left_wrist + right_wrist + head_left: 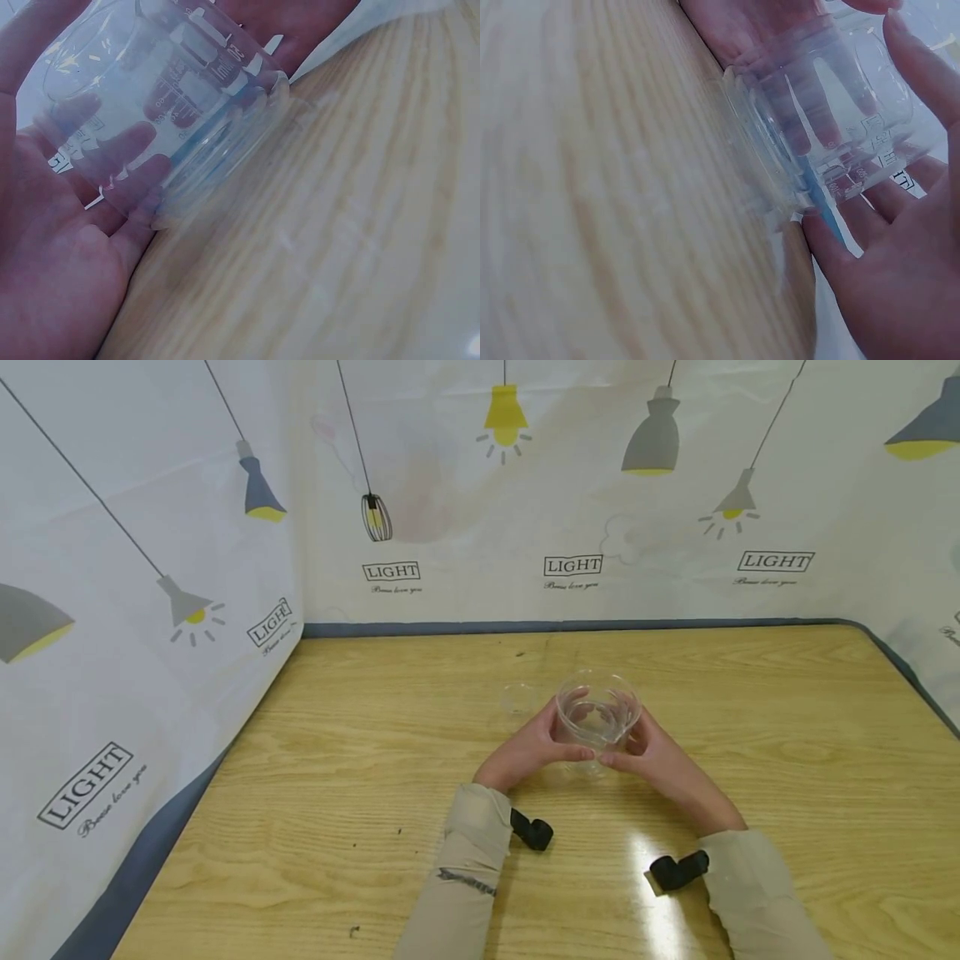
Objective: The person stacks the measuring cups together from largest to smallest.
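Note:
A clear beaker (pixel 597 727) with printed volume marks stands upright on the table between both hands. My left hand (pixel 534 745) holds its left side, thumb in front and fingers wrapped round behind. From the opposite side my right hand (pixel 660 762) grips it the same way, and the two thumb tips come close together at the front. The beaker's wall (pixel 187 97) and base ring show in the left wrist view, with fingers visible through it. An inner ring shows inside; I cannot tell whether a second vessel is nested there. A small, faint clear vessel (pixel 517 697) stands just left of the beaker.
The wood-grain table (pixel 360 793) spreads around the hands. White sheeting printed with lamps (pixel 465 527) closes off the back and both sides. A black wrist device (pixel 534 831) is at the left cuff, and another black device (pixel 678 870) at the right.

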`<state>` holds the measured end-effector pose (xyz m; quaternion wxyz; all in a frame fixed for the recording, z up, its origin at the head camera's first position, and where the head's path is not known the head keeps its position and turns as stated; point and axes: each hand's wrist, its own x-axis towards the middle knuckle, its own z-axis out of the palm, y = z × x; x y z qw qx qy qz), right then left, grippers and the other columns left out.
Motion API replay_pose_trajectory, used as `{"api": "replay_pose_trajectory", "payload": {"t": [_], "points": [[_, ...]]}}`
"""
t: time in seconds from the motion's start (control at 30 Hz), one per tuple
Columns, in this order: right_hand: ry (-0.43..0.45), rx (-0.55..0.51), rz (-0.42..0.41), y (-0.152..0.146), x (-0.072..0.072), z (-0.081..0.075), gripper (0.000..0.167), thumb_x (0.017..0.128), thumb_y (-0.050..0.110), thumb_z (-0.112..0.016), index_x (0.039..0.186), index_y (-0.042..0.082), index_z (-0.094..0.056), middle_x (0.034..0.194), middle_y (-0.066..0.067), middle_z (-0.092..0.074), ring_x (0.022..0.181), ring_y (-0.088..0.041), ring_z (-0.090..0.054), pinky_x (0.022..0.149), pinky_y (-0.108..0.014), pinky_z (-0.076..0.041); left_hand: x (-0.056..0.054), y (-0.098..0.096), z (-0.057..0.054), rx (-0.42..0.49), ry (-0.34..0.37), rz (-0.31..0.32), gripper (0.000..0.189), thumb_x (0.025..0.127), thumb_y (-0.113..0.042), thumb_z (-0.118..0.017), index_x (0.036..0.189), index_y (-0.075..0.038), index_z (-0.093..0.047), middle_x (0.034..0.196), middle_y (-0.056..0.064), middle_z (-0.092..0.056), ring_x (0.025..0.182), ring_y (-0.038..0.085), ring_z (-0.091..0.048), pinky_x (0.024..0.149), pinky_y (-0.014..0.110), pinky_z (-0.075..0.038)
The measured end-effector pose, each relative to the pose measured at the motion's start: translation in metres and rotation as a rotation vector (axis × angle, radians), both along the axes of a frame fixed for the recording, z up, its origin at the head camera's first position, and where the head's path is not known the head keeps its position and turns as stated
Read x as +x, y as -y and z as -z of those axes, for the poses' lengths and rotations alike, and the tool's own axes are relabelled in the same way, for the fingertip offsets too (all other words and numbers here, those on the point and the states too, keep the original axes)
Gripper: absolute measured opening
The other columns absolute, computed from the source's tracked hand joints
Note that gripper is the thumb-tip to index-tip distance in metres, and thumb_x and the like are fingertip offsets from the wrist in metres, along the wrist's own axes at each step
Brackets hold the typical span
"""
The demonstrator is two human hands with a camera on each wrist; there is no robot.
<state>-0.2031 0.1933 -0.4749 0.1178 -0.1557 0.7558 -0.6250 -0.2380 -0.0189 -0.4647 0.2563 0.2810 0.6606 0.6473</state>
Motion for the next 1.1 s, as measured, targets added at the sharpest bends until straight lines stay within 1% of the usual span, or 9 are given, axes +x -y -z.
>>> {"api": "replay_pose_trajectory", "payload": {"t": [0.2,0.4,0.5,0.73,0.93,1.1], "points": [[0.007,0.014,0.007,0.0005,-0.0001,0.0008,0.085,0.081,0.019,-0.066,0.141,0.038,-0.009,0.146,-0.005,-0.017,0.131,-0.033,-0.017,0.098,-0.055,-0.021,0.0000,0.0008,-0.0007,0.002,0.003,0.000,0.082,0.078,-0.018,-0.070,0.142,-0.025,-0.019,0.141,0.000,-0.030,0.130,0.017,-0.025,0.096,0.025,-0.032],[-0.019,0.016,0.018,0.0030,-0.0026,0.0079,0.088,0.078,0.016,-0.070,0.143,0.027,-0.011,0.143,-0.010,-0.024,0.129,-0.029,-0.024,0.100,-0.051,-0.021,-0.0002,0.0013,0.0000,0.012,-0.012,0.006,0.082,0.079,-0.016,-0.069,0.142,-0.022,-0.018,0.140,0.000,-0.032,0.131,0.020,-0.023,0.098,0.024,-0.030],[-0.020,0.027,0.021,0.0043,-0.0020,0.0081,0.090,0.077,0.017,-0.070,0.143,0.023,-0.010,0.142,-0.013,-0.024,0.128,-0.029,-0.025,0.101,-0.051,-0.020,-0.0002,0.0012,0.0003,0.007,-0.018,0.005,0.081,0.079,-0.016,-0.069,0.142,-0.022,-0.018,0.139,-0.001,-0.033,0.130,0.019,-0.025,0.098,0.024,-0.030],[-0.031,0.061,0.041,0.0042,-0.0004,0.0055,0.089,0.076,0.017,-0.072,0.143,0.023,-0.013,0.143,-0.010,-0.023,0.128,-0.030,-0.024,0.100,-0.053,-0.019,-0.0001,0.0005,0.0001,-0.022,-0.031,-0.009,0.080,0.078,-0.018,-0.070,0.140,-0.025,-0.021,0.136,-0.004,-0.036,0.126,0.019,-0.033,0.097,0.024,-0.031],[-0.025,0.050,0.033,0.0034,-0.0005,0.0061,0.088,0.077,0.017,-0.071,0.143,0.024,-0.014,0.143,-0.009,-0.021,0.129,-0.030,-0.021,0.100,-0.054,-0.018,-0.0001,0.0003,-0.0007,-0.032,-0.047,-0.011,0.080,0.077,-0.019,-0.071,0.140,-0.025,-0.022,0.137,-0.004,-0.034,0.126,0.020,-0.033,0.097,0.024,-0.030],[-0.028,0.032,0.023,0.0039,-0.0010,0.0070,0.087,0.077,0.016,-0.070,0.142,0.022,-0.013,0.143,-0.009,-0.022,0.130,-0.028,-0.020,0.101,-0.053,-0.015,0.0007,0.0005,-0.0010,-0.033,-0.031,-0.016,0.081,0.077,-0.019,-0.071,0.140,-0.029,-0.021,0.139,-0.003,-0.032,0.127,0.019,-0.032,0.098,0.024,-0.029]]}}
